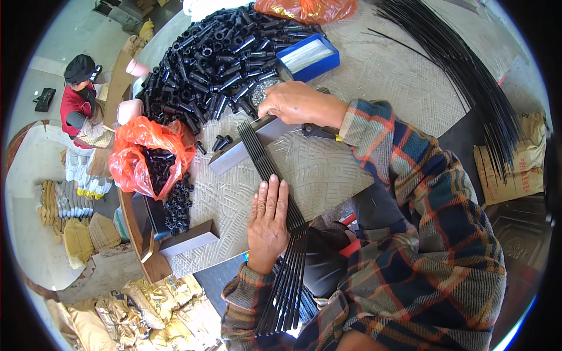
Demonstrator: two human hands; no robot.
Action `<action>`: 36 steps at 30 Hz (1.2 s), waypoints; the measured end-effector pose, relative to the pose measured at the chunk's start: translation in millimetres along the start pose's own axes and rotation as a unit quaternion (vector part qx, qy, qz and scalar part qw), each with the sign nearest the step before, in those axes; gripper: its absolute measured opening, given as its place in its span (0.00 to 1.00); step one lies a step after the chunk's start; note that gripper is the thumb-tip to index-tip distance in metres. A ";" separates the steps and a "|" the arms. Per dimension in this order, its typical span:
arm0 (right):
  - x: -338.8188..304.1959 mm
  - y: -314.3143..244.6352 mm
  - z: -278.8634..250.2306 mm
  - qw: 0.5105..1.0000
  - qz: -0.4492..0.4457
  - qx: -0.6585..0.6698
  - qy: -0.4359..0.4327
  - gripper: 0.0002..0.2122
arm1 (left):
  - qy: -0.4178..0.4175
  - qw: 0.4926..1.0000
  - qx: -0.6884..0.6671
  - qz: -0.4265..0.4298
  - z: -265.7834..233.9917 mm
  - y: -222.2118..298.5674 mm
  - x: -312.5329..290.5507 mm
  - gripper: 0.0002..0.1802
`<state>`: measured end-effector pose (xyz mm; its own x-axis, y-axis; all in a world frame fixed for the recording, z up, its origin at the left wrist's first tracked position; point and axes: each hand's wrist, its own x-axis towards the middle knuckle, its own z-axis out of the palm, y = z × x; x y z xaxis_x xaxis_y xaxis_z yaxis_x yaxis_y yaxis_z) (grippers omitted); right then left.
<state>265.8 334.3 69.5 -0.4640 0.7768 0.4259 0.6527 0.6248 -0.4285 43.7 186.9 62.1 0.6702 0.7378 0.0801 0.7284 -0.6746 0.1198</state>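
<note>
My left hand (268, 222) lies flat with its fingers stretched out on a row of thin black rods (260, 155). The rods lie side by side across a metal bar (229, 157), and their near ends fan out past the table edge over my lap. Over the far end of that bar, my right hand (301, 104) is curled with its fingertips pinched together; whatever they hold is too small or hidden to make out. Just beyond those fingertips stands a round dish of small shiny metal bits (263, 89). Dark pliers (316, 130) lie under my right wrist.
A big heap of black tubular parts (216, 58) covers the table's far left. Beside it are a blue box of pale thin strips (309, 57) and an orange plastic bag (153, 146). More long black rods (451, 58) lie far right. A person (82, 105) sits beyond the left edge.
</note>
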 end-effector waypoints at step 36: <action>10.2 -8.5 9.7 0.994 -0.082 -0.030 0.068 0.03 | 0.022 0.999 0.009 0.046 0.4 -8.1 -5.1 0.45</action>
<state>249.7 337.7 69.8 -0.4850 0.6442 0.5914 0.6107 0.7336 -0.2982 34.5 188.6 60.3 0.7286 0.6720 0.1328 0.6660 -0.7403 0.0919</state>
